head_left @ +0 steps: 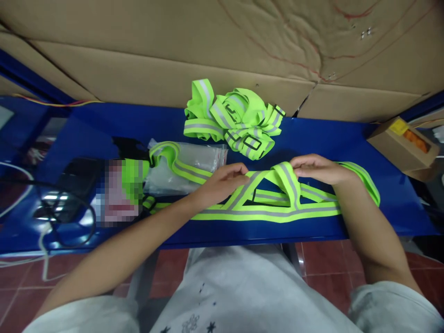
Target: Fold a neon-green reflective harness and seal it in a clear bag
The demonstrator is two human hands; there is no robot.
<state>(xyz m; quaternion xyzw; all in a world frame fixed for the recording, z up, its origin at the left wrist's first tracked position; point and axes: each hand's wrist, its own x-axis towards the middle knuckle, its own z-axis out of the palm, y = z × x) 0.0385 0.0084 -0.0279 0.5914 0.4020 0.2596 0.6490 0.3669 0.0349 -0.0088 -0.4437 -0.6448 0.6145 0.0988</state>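
A neon-yellow reflective strap harness point(270, 215) with grey stripes lies spread along the front of the blue table. My left hand point(227, 182) pinches the harness at the left of its raised middle loop. On the loop's right side, my right hand point(312, 167) has its thumb and fingers closed on the strap. One strap end runs left over some clear plastic bags point(197, 159), and another folds round beyond my right wrist. A black buckle piece shows under the loop. Behind my hands sits a tangled heap of similar straps point(236, 115) with black buckles.
Cardboard sheets point(166, 74) with red wires stand along the back of the blue table point(329, 138). An open cardboard box point(404, 145) with something orange is at the right. A black device point(74, 185) and cables lie at the left, beside a blurred-out patch.
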